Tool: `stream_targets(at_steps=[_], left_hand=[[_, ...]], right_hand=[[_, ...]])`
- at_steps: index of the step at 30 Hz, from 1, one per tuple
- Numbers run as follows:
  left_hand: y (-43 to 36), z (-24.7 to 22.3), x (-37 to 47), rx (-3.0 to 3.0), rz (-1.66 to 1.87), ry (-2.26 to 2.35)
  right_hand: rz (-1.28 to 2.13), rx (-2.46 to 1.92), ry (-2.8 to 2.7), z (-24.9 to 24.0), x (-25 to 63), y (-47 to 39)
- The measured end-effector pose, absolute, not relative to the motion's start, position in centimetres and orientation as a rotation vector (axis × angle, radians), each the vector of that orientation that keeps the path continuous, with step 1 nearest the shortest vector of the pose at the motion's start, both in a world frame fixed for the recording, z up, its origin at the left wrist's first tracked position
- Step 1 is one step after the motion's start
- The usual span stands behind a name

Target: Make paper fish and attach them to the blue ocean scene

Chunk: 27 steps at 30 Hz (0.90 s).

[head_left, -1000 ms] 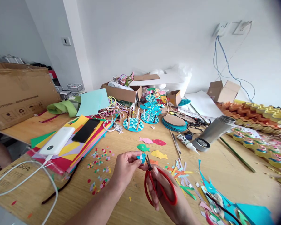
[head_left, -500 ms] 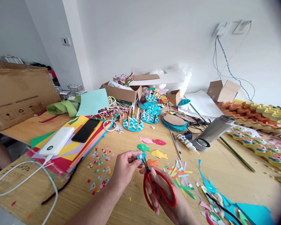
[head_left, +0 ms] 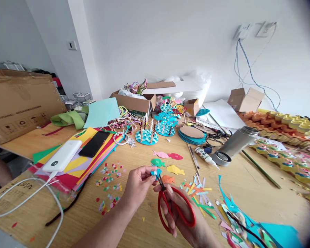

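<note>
Between the fingertips of my left hand is a small piece of blue paper, partly hidden by the fingers. My right hand grips red-handled scissors, fingers through the loops. Their dark blades point up and left and meet the right side of the blue paper. Just beyond the hands lie several cut paper fish: a green fish, a yellow fish, a pink fish, a red fish and an orange fish, which is close behind the scissors.
Paper confetti lies left, paper strips and blue scraps right. Coloured sheets carry a black phone and white power bank. Behind are a glue bottle, steel flask and blue wavy bases.
The scissor handles have spread very slightly apart. Otherwise both hands and the blue paper stay in place, with only a small shift of the camera view.
</note>
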<state>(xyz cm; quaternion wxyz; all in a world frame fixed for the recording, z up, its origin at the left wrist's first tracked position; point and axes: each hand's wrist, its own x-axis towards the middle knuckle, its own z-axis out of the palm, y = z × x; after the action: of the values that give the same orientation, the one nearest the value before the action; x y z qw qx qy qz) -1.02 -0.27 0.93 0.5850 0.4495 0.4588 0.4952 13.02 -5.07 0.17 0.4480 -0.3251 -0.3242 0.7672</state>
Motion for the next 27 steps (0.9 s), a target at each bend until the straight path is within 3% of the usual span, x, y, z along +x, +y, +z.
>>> stream_targets(at_steps=[16, 27], left_hand=[[-0.48, 1.13, -0.45, 0.906, 1.127, 0.975], [0.21, 0.43, -1.20, 1.058, 1.235, 1.075]], right_hand=[[1.749, -0.808, -0.931, 0.61, 13.03, -5.26], [1.153, -1.277, -1.640, 0.98, 13.33, -5.31]])
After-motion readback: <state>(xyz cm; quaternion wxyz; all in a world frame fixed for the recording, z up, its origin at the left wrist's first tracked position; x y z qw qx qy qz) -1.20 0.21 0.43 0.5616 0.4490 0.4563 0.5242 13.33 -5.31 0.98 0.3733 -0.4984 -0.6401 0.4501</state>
